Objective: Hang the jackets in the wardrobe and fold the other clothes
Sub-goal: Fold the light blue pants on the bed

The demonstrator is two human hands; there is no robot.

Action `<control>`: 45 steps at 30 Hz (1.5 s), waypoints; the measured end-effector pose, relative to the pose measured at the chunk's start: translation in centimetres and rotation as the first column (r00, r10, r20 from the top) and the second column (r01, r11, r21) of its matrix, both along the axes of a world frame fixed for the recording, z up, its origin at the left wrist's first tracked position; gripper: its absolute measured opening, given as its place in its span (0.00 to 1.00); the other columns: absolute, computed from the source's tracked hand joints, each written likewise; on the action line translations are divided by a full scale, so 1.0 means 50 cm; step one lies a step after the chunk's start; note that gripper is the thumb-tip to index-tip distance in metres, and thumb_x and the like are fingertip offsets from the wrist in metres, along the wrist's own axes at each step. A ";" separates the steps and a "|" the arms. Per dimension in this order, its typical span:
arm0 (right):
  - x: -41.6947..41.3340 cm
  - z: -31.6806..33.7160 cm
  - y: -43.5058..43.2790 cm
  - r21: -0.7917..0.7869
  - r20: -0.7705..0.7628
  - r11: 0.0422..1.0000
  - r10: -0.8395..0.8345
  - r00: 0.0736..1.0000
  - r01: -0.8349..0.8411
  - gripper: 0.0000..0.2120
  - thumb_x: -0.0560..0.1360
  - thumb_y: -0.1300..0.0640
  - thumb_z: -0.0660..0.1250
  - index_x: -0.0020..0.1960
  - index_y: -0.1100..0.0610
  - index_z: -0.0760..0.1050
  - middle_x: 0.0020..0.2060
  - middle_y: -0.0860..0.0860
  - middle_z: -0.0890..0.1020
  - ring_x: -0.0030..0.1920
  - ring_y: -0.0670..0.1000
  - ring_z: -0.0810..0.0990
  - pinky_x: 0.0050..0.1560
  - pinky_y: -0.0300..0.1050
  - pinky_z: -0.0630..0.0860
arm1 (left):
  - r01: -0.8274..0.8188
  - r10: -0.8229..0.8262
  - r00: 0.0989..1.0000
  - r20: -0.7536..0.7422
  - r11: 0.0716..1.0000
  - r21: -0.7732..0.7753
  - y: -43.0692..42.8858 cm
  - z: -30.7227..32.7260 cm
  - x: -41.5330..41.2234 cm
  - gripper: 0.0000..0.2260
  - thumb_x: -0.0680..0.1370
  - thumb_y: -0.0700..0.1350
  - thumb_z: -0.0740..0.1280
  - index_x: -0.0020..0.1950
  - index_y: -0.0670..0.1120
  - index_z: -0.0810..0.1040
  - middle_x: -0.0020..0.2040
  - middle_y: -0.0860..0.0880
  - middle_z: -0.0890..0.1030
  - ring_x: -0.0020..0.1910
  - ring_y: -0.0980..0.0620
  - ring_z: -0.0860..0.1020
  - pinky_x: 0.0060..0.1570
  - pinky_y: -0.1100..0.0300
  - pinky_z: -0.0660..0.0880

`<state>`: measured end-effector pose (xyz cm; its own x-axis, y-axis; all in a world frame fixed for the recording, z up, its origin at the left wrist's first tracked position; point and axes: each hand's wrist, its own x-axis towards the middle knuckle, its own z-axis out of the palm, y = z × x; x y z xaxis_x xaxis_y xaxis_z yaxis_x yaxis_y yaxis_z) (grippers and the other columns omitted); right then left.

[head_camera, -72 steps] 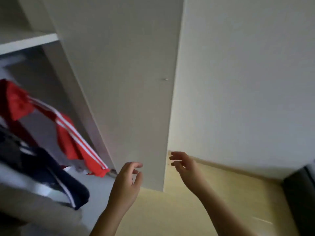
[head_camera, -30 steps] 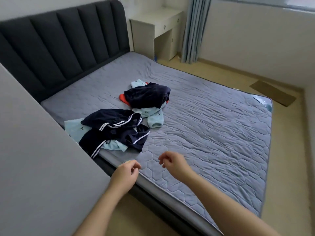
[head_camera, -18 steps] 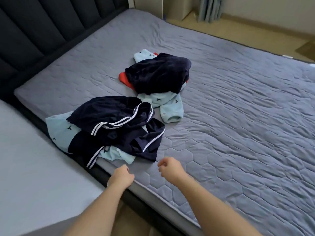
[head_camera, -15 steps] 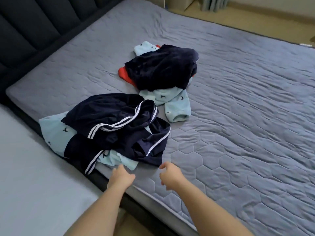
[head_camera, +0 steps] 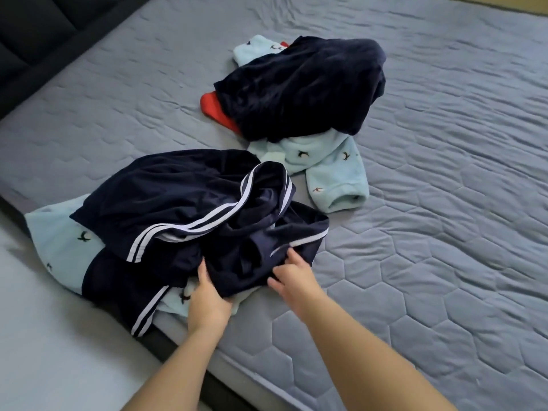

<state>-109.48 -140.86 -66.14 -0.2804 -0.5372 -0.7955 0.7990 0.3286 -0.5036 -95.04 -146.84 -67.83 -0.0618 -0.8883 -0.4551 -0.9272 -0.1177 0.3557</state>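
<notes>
A navy garment with white stripes (head_camera: 184, 200) lies crumpled at the near edge of the grey mattress (head_camera: 430, 247), on top of a light blue patterned garment (head_camera: 59, 241). My left hand (head_camera: 207, 295) grips the navy fabric's near edge, thumb over the cloth. My right hand (head_camera: 292, 275) pinches the same navy fabric a little to the right. Farther back sits a second pile: a plain navy garment (head_camera: 302, 87) over a red piece (head_camera: 212, 106) and a light blue sweatshirt (head_camera: 329, 170).
The dark padded headboard (head_camera: 38, 34) runs along the upper left. A pale grey panel (head_camera: 44, 336) stands at the lower left beside the bed's dark frame. Open mattress spreads to the right of the piles.
I turned from the wardrobe to the bed and came close. Both hands, empty before, reached forward and took hold of the striped navy garment's near edge.
</notes>
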 end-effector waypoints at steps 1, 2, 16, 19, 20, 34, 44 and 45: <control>-0.017 0.009 -0.012 -0.048 -0.013 0.998 -0.048 0.999 0.048 0.30 0.75 0.77 0.53 0.72 0.55 0.64 0.62 0.59 0.74 0.48 0.46 0.75 0.50 0.46 0.75 | -0.032 0.031 0.999 -0.043 0.999 -0.022 -0.001 0.004 0.000 0.44 0.69 0.41 0.74 0.77 0.54 0.51 0.59 0.37 0.76 0.56 0.37 0.76 0.54 0.49 0.73; -0.035 0.022 -0.020 -0.079 -0.036 0.994 -0.077 0.996 0.074 0.32 0.76 0.76 0.54 0.75 0.54 0.60 0.68 0.53 0.71 0.57 0.46 0.75 0.60 0.50 0.73 | -0.038 0.036 0.997 -0.064 0.999 -0.036 -0.003 0.014 -0.002 0.42 0.70 0.41 0.73 0.76 0.53 0.53 0.58 0.38 0.77 0.55 0.38 0.76 0.54 0.50 0.73; -0.125 0.338 0.105 0.152 -0.641 0.721 0.593 0.488 -0.676 0.43 0.70 0.63 0.69 0.78 0.47 0.51 0.73 0.49 0.66 0.69 0.48 0.70 0.59 0.39 0.71 | 0.224 -0.297 0.953 -0.054 0.815 -0.534 -0.037 0.535 -0.070 0.23 0.65 0.42 0.68 0.56 0.56 0.67 0.41 0.53 0.74 0.39 0.47 0.71 0.37 0.56 0.65; -0.140 0.495 0.130 0.221 -0.720 0.691 0.592 0.362 -0.689 0.47 0.66 0.58 0.71 0.77 0.44 0.48 0.67 0.45 0.67 0.61 0.51 0.74 0.57 0.47 0.77 | 0.266 -0.407 0.911 -0.072 0.711 -0.651 -0.001 0.699 -0.089 0.23 0.64 0.42 0.68 0.57 0.54 0.70 0.40 0.54 0.72 0.39 0.46 0.72 0.36 0.57 0.66; -0.143 0.551 0.139 0.232 -0.746 0.687 0.580 0.327 -0.689 0.49 0.66 0.57 0.72 0.77 0.42 0.47 0.65 0.44 0.67 0.59 0.50 0.73 0.57 0.46 0.76 | 0.271 -0.443 0.892 -0.090 0.683 -0.678 0.017 0.755 -0.095 0.22 0.64 0.42 0.67 0.57 0.54 0.70 0.40 0.55 0.71 0.39 0.47 0.71 0.35 0.56 0.66; -0.182 1.146 0.418 0.017 -0.897 0.816 0.268 0.352 -0.578 0.50 0.70 0.54 0.76 0.77 0.42 0.43 0.74 0.52 0.63 0.71 0.55 0.67 0.64 0.52 0.71 | 0.009 -0.624 0.736 -0.263 0.397 -0.918 0.324 1.393 -0.062 0.20 0.63 0.44 0.64 0.54 0.54 0.70 0.42 0.59 0.74 0.40 0.52 0.73 0.38 0.57 0.69; -0.167 1.282 0.553 0.012 -0.924 0.807 0.234 0.302 -0.590 0.32 0.62 0.51 0.77 0.65 0.52 0.73 0.57 0.50 0.80 0.57 0.51 0.79 0.58 0.52 0.77 | -0.220 -0.760 0.388 -0.521 0.473 -0.853 0.454 1.649 -0.133 0.14 0.68 0.42 0.66 0.50 0.54 0.68 0.40 0.61 0.75 0.37 0.68 0.74 0.32 0.77 0.67; -0.172 1.293 0.564 -0.011 -0.929 0.845 0.189 0.318 -0.534 0.24 0.62 0.51 0.74 0.57 0.53 0.78 0.51 0.50 0.83 0.53 0.52 0.80 0.53 0.50 0.78 | -0.225 -0.762 0.361 -0.538 0.489 -0.843 0.455 1.661 -0.143 0.14 0.68 0.43 0.66 0.51 0.53 0.68 0.40 0.61 0.75 0.37 0.66 0.74 0.32 0.77 0.67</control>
